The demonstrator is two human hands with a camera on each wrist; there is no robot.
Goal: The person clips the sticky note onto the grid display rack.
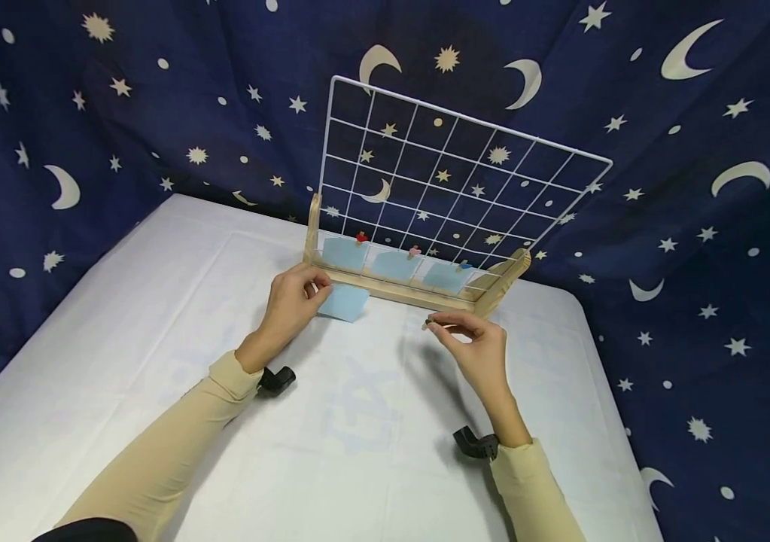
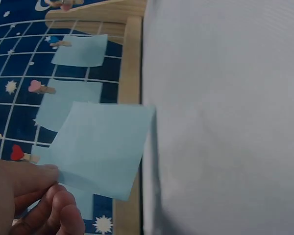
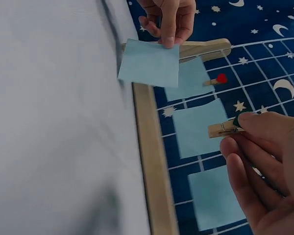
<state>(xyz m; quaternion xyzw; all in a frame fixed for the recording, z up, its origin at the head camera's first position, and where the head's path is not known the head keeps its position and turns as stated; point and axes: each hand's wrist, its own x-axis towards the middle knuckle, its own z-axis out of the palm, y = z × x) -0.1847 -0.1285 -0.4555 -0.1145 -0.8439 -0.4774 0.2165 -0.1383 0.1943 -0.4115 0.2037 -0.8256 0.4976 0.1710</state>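
Observation:
My left hand [image 1: 292, 299] pinches a light blue paper note [image 2: 105, 147] at one edge, in front of the grid's left part. In my right hand [image 1: 474, 348], thumb and fingers pinch a small wooden clothespin [image 3: 224, 129] with a dark green decoration partly hidden by the thumb. Behind both hands stands a white wire grid [image 1: 455, 114] in a wooden stand [image 1: 385, 287]. Along its bottom row hang three blue notes, held by a red heart clothespin [image 1: 361, 238], a pink heart clothespin [image 1: 415, 251] and a blue clothespin [image 1: 464, 266].
A white cloth [image 1: 330, 467] covers the table. Dark blue fabric [image 1: 175, 90] with moons and stars hangs behind and at the sides. The stand's right wooden foot [image 1: 503, 282] juts toward me. Black wrist-camera mounts [image 1: 278, 381] sit on both wrists.

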